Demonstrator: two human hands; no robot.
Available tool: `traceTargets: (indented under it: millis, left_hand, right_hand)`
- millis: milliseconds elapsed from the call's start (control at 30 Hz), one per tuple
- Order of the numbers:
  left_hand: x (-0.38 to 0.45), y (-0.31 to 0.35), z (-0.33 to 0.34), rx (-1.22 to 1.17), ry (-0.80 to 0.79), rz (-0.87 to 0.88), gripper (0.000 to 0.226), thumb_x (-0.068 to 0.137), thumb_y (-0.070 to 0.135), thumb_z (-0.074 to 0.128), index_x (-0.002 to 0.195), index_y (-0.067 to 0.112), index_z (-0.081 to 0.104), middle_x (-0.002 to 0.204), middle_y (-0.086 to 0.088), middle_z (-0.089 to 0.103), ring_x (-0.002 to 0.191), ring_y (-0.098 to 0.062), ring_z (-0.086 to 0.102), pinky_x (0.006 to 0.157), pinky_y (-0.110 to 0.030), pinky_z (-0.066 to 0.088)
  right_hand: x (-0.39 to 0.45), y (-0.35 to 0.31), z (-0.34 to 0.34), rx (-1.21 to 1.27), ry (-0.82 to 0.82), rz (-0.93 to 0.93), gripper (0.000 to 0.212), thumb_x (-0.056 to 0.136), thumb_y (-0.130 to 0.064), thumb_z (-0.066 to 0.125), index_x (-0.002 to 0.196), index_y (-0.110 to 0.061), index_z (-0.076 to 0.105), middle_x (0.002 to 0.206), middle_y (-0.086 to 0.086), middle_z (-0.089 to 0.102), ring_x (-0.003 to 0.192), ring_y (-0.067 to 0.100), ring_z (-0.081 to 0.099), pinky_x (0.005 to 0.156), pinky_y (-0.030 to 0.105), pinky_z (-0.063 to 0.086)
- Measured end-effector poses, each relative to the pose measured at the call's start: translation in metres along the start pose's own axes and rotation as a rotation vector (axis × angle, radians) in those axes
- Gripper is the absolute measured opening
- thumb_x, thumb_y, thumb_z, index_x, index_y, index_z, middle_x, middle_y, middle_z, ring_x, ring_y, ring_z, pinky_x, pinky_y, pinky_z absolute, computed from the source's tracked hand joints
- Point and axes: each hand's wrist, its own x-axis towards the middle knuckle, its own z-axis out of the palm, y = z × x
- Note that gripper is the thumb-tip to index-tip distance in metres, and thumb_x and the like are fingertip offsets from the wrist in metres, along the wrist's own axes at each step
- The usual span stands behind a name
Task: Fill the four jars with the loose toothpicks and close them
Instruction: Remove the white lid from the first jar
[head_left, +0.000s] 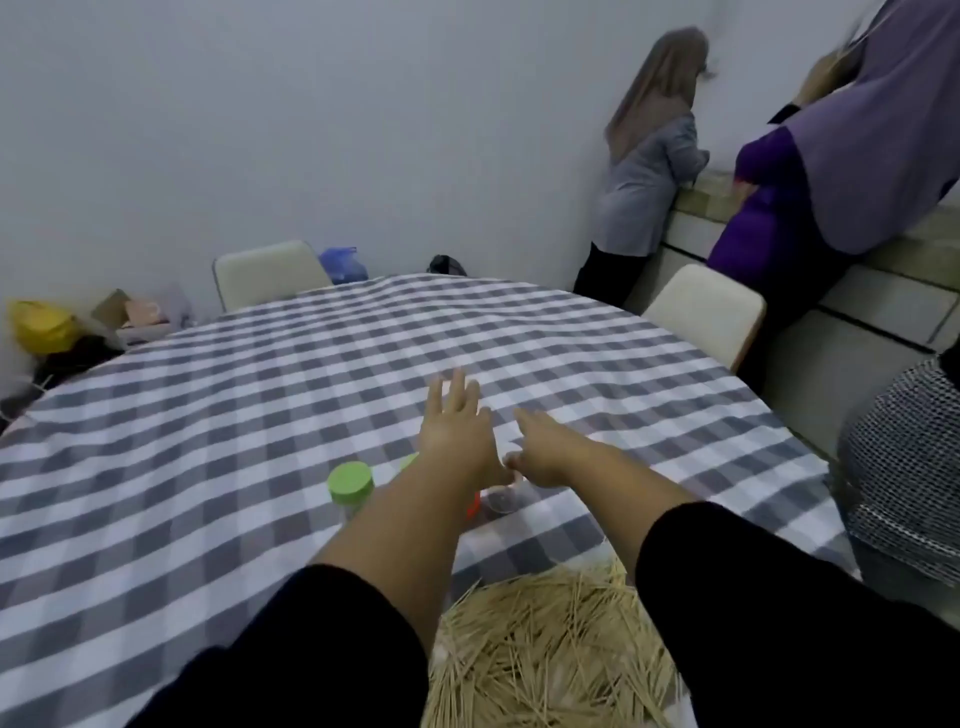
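Both hands reached forward over the checked tabletop (208, 415). Left hand (454, 436): fingers spread, holding nothing. Right hand (540, 452): fingers extended, grip not discernible. Jars lay at 6 o'clock of both hands, under the wrists: green-lidded jar (350, 483) upright, at 8 o'clock of left hand; clear jar (501, 501) between the forearms. Toothpick pile (545, 649) nearest the body.

We see dim, flat, bluish light with no clear source and no glare. Shadows are faint: only a soft one under the forearms on the checked tablecloth (208, 415). The wide lens bows the table edge, strongest from 9 to 3 o'clock. Everything is slightly soft; the standing people (654, 156) at 1 to 2 o'clock are smeared by motion blur.
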Motion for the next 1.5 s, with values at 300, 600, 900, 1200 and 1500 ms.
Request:
traceTargets:
  millis: [300,600,900,1200,1500]
  left_hand:
    - [0.006,0.02,0.053,0.122,0.15,-0.029,0.056,0.092,0.052,0.045,0.139,0.023,0.046,0.156,-0.013,-0.021,0.137,-0.034,-0.034,0.099,-0.054,-0.031]
    - [-0.048,0.024,0.066,-0.094,0.444,0.008,0.051,0.084,0.058,0.049,0.124,0.027,0.054,0.16,-0.006,-0.011,0.139,-0.03,-0.032,0.105,-0.05,-0.029]
    - [-0.165,-0.002,0.111,-0.722,0.538,0.016,0.048,0.075,0.058,0.064,0.116,0.037,0.051,0.105,0.016,0.066,0.114,0.002,0.054,0.112,-0.041,-0.023]
    - [-0.184,-0.004,0.147,-0.941,0.453,-0.101,0.038,0.073,0.055,0.049,0.106,0.038,0.055,0.079,0.021,0.064,0.098,0.009,0.057,0.113,-0.046,-0.018]
    - [-0.172,-0.017,0.164,-0.92,0.49,-0.125,0.011,0.084,0.044,0.061,0.093,0.041,0.056,0.083,0.025,0.06,0.084,0.017,0.049,0.114,-0.044,-0.018]
  right_hand:
    - [0.006,0.011,0.057,0.139,0.153,-0.081,0.066,0.097,-0.021,0.05,0.15,-0.011,0.013,0.155,0.011,0.023,0.14,0.028,0.029,0.108,0.038,0.031]
    - [-0.008,0.039,0.106,0.653,0.474,-0.243,0.061,0.088,-0.033,0.062,0.143,-0.018,0.039,0.133,0.003,0.054,0.121,0.019,0.049,0.096,0.032,0.043]
    - [-0.083,0.023,0.172,0.733,0.521,-0.521,0.057,0.082,-0.037,0.069,0.134,-0.022,0.052,0.118,-0.011,0.054,0.108,0.005,0.053,0.09,0.024,0.047]
    - [-0.081,0.003,0.197,0.461,0.61,-0.579,0.041,0.083,-0.039,0.064,0.12,-0.023,0.059,0.112,-0.007,0.055,0.104,0.011,0.052,0.087,0.031,0.047]
    - [-0.065,-0.006,0.202,0.504,0.526,-0.603,0.047,0.085,-0.038,0.066,0.128,-0.021,0.057,0.118,-0.007,0.053,0.11,0.006,0.048,0.087,0.019,0.041]
